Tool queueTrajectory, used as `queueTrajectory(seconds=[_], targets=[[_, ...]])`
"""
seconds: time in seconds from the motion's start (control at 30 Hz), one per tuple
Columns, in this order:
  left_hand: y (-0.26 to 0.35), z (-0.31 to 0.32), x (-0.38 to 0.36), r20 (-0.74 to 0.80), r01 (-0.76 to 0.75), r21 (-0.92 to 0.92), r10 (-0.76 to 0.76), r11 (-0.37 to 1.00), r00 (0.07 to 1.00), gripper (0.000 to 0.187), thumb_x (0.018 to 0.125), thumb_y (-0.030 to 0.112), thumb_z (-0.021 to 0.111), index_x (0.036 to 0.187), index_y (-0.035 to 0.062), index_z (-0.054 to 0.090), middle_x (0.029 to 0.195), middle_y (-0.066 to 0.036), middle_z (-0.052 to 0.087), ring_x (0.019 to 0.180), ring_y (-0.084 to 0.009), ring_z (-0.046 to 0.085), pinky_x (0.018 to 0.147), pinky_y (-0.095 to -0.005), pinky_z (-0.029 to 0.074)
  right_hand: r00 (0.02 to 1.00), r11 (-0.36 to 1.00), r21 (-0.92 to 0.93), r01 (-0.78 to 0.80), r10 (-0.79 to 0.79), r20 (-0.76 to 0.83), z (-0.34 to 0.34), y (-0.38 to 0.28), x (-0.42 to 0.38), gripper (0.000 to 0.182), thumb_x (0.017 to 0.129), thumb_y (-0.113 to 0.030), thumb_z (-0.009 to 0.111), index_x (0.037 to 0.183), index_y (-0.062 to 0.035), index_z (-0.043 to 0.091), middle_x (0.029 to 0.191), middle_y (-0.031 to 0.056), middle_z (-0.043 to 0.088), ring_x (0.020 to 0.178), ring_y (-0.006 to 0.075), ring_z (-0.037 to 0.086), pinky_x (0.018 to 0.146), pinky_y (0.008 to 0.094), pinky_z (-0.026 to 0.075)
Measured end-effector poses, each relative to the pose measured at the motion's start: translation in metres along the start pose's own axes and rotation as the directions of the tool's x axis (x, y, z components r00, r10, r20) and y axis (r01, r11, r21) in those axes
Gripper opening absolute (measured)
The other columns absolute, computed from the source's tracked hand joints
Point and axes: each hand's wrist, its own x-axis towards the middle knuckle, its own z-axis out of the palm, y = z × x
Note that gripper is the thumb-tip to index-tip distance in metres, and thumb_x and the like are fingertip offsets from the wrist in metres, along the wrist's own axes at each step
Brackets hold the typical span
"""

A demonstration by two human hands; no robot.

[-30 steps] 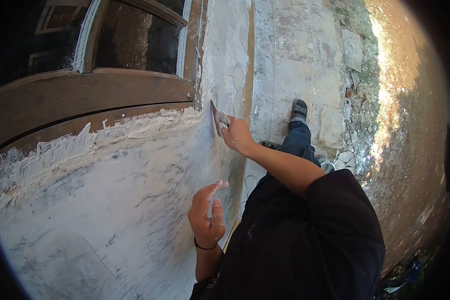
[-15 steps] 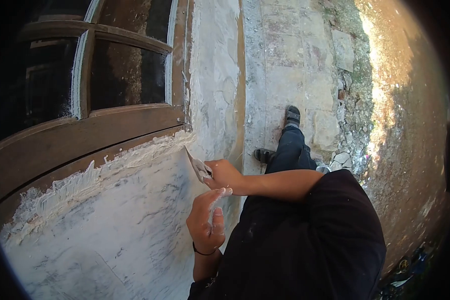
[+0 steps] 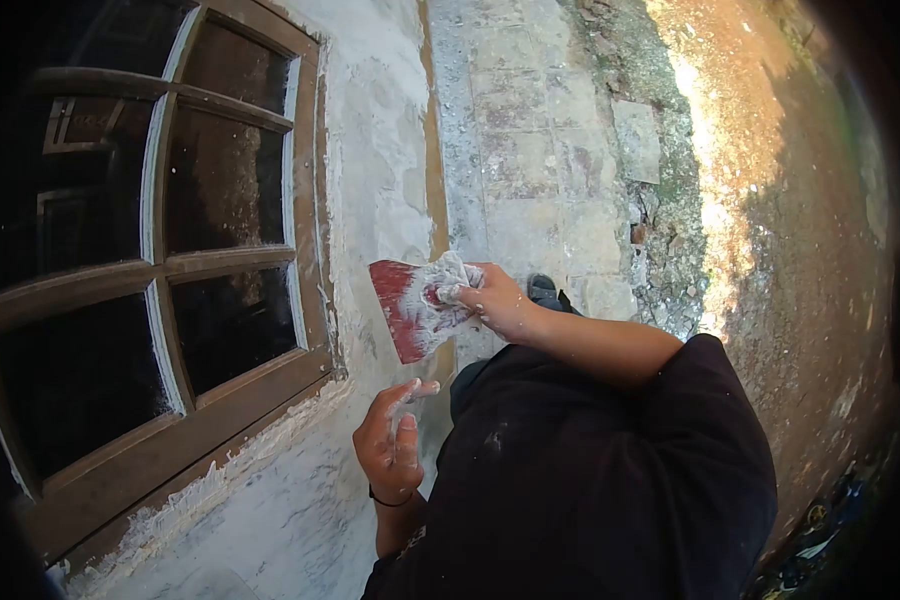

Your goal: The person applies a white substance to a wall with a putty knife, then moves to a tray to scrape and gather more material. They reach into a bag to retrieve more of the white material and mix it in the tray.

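My right hand (image 3: 500,300) is closed around a putty knife (image 3: 398,305) with a wide red blade. Thick white putty (image 3: 435,295) coats the blade near the grip and some of the fingers, so the handle is largely hidden. The blade is held up in front of the plastered wall (image 3: 370,150). Lower down, my left hand (image 3: 390,440) is half curled, with a gap between thumb and forefinger and nothing gripped. White smears cover its fingertips, and a thin black band circles the wrist.
On the left is a brown wooden window frame (image 3: 240,390) with dark glass panes. Rough white putty (image 3: 210,480) lines the wall along its lower edge. A paved strip (image 3: 530,150) runs beside the wall, then rubble and bare earth (image 3: 820,280). One sandalled foot (image 3: 543,290) shows.
The putty knife has come away from the window's lower corner and turned, so its red face now shows. My view has shifted, bringing in more window. The left hand keeps much the same shape.
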Motion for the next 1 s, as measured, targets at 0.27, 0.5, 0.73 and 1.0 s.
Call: queueTrajectory(seconds=[0.27,0.5,0.73,1.0], targets=[[0.011,0.041,0.149,0.097,-0.173,-0.331,0.216,0.928,0.972,0.038,0.083,0.009,0.042,0.116,-0.0094,0.045,0.093,-0.021,0.062,0.086,-0.0275,0.060,0.077,-0.0367,0.045,0.934,0.918,0.218,0.332,-0.287,-0.211,-0.064,-0.158,0.003,0.023,0.081,-0.006,0.056,0.102,0.0025,0.058,0.096,0.0086,0.063,0.087,0.0152,0.060,0.079,0.0301,0.048],[0.022,0.108,0.338,0.262,-0.226,-0.488,0.389,0.843,0.883,0.041,0.081,0.003,0.039,0.120,-0.0108,0.041,0.094,-0.024,0.061,0.088,-0.0285,0.059,0.081,-0.0370,0.044,0.769,0.764,0.253,0.594,-0.445,-0.459,-0.151,-0.271,0.043,0.021,0.082,-0.007,0.055,0.101,0.0025,0.058,0.095,0.0090,0.062,0.085,0.0170,0.061,0.076,0.0316,0.050],[0.076,0.144,0.561,0.352,-0.338,-0.542,0.573,0.769,0.740,0.035,0.078,0.000,0.044,0.111,-0.0082,0.051,0.090,-0.022,0.063,0.085,-0.0280,0.062,0.082,-0.0370,0.046,0.603,0.655,0.231,0.720,-0.423,-0.676,-0.198,-0.403,0.144,0.024,0.079,-0.011,0.057,0.101,-0.0011,0.056,0.091,0.0092,0.062,0.078,0.0196,0.062,0.062,0.0354,0.055],[0.145,0.175,0.760,0.342,-0.397,-0.565,0.643,0.723,0.685,0.038,0.077,0.002,0.040,0.111,-0.0113,0.051,0.092,-0.023,0.061,0.084,-0.0297,0.062,0.081,-0.0383,0.046,0.558,0.611,0.128,0.781,-0.592,-0.581,-0.240,-0.567,0.236,0.026,0.079,-0.011,0.056,0.102,0.0004,0.054,0.090,0.0082,0.059,0.082,0.0180,0.059,0.073,0.0323,0.050]])
